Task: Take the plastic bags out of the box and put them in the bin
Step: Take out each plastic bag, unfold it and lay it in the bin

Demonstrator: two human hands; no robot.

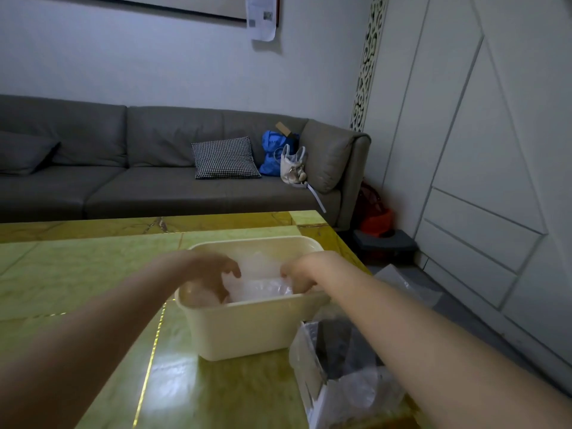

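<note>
A cream plastic box (247, 329) stands on the green-yellow table (77, 274). Crumpled clear plastic bags (260, 284) fill its inside. Both my hands reach into the box. My left hand (213, 274) is at the left side with fingers curled down onto the bags. My right hand (298, 275) is at the right side, its fingers curled into the plastic; its fingertips are hidden behind the box rim. The bin (337, 360) lined with a clear bag stands just off the table's right edge, below my right forearm, with a dark inside.
A grey sofa (154, 181) runs behind the table, with a checked cushion (224, 157), a blue bag (274, 153) and a white bag on it. White panelled wall on the right. A red and dark object (376, 222) sits on the floor by the sofa.
</note>
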